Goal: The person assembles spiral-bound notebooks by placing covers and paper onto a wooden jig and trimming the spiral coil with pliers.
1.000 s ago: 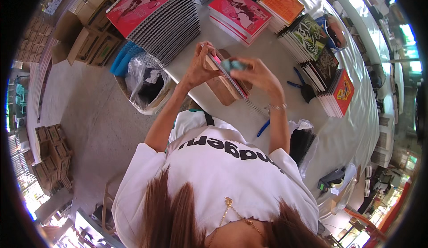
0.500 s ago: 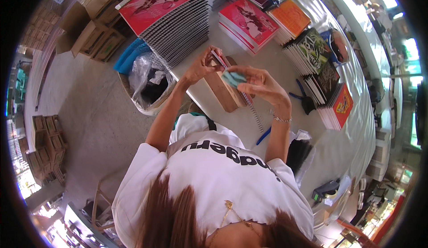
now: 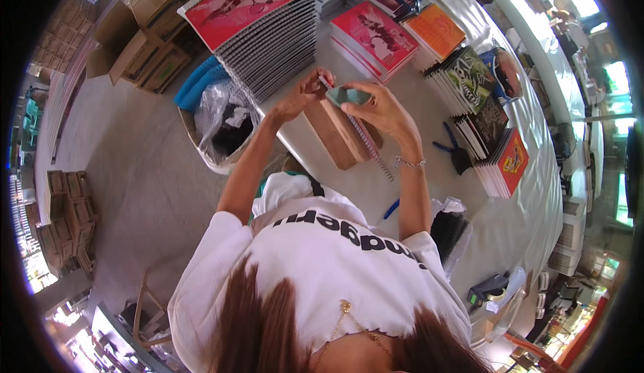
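Observation:
A notebook (image 3: pixel 360 133) stands on edge against a wooden block (image 3: pixel 330 138) on the table. A spiral coil (image 3: pixel 384 168) runs along its upper edge, its loose tail sticking out at the near end. My left hand (image 3: pixel 294 103) is closed at the far end of the notebook, fingertips pinching its corner beside the coil. My right hand (image 3: pixel 388 110) grips a folded green pad (image 3: pixel 350 96) between thumb and fingers, over the coil's far part. Whether the pad touches the coil cannot be made out.
A tall stack of red spiral notebooks (image 3: pixel 248 11) rises at the far left. Other book piles (image 3: pixel 374 34) line the back and right. Black-and-blue pliers (image 3: pixel 456 153) lie at the right. A bag-lined bin (image 3: pixel 218 128) stands beside the table's left edge.
My right hand has moved slightly left and away from me with the green pad, along the coil toward my left hand. My left hand stays at the notebook's far end.

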### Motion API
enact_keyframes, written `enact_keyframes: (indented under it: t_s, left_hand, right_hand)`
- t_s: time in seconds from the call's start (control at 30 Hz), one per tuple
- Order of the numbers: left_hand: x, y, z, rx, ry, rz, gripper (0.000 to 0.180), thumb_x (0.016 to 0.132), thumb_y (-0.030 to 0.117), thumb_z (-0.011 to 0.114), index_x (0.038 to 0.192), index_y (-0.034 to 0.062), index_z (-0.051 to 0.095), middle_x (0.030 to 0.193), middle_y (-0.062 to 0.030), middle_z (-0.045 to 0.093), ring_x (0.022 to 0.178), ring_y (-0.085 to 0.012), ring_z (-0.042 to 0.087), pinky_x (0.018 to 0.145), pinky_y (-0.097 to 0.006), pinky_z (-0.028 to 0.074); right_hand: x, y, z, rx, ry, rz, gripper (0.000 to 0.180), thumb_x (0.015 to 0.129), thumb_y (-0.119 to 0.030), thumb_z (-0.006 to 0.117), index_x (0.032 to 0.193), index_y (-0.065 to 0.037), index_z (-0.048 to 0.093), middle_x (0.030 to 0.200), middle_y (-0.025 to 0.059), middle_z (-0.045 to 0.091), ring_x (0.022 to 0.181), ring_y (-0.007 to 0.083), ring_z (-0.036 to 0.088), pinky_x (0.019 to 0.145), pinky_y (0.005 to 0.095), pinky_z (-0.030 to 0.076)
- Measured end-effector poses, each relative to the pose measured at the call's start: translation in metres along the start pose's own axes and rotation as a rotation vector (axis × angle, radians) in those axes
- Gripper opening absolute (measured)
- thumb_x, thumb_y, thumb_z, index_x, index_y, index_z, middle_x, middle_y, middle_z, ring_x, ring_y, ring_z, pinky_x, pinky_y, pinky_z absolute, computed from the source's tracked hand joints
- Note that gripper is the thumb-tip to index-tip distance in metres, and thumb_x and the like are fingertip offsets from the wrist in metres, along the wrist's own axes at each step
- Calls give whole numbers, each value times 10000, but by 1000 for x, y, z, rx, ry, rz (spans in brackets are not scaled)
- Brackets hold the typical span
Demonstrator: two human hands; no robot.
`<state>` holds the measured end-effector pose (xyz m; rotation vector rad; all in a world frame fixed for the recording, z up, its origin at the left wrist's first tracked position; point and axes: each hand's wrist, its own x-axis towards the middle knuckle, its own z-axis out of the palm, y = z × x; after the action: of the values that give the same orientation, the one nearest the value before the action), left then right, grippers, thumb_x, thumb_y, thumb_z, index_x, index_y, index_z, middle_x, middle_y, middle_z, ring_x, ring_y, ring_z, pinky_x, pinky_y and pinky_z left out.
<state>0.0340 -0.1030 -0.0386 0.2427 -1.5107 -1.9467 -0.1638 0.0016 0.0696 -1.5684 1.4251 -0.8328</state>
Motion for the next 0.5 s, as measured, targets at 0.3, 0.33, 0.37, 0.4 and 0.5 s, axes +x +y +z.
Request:
enact_keyframes:
  t_s: [0.3, 0.33, 0.37, 0.4, 0.5]
  left_hand:
    - [-5, 14, 1, 23, 114, -54, 369, 904, 79, 652, 1245, 85, 510, 1142, 9, 527, 1129, -103, 496, 980, -262, 405]
    - [-2, 12, 6, 60, 125, -53, 349, 913, 79, 639, 1240, 83, 518, 1148, 9, 528, 1130, -99, 494, 984, -264, 407]
    - [-1, 11, 10, 97, 135, -52, 329, 922, 78, 627, 1235, 82, 527, 1154, 9, 529, 1131, -96, 492, 988, -266, 408]
    - [0, 10, 12, 89, 128, -55, 329, 922, 78, 627, 1235, 82, 527, 1154, 9, 529, 1131, -96, 492, 988, -266, 408]
    - [4, 19, 14, 95, 142, -128, 309, 925, 63, 612, 1225, 80, 542, 1182, 4, 528, 1138, -90, 484, 1014, -272, 399]
  right_hand:
    - [19, 15, -11, -159, 126, 114, 448, 815, -340, 741, 1152, -53, 669, 981, 12, 684, 882, 99, 586, 776, 276, 472]
    - [9, 5, -14, 456, -17, 196, 448, 826, -353, 733, 1153, -53, 671, 1000, 2, 682, 898, 93, 578, 782, 263, 465]
    - [10, 10, -13, 455, -10, 203, 448, 826, -353, 733, 1153, -53, 671, 1000, 2, 682, 898, 93, 578, 782, 263, 465]
    - [16, 19, -10, 306, -30, 180, 452, 837, -362, 726, 1164, -55, 667, 1005, -2, 677, 903, 87, 574, 780, 248, 456]
    - [11, 28, -10, 249, 15, 206, 459, 846, -358, 725, 1177, -47, 662, 1008, 9, 665, 886, 81, 561, 763, 246, 455]
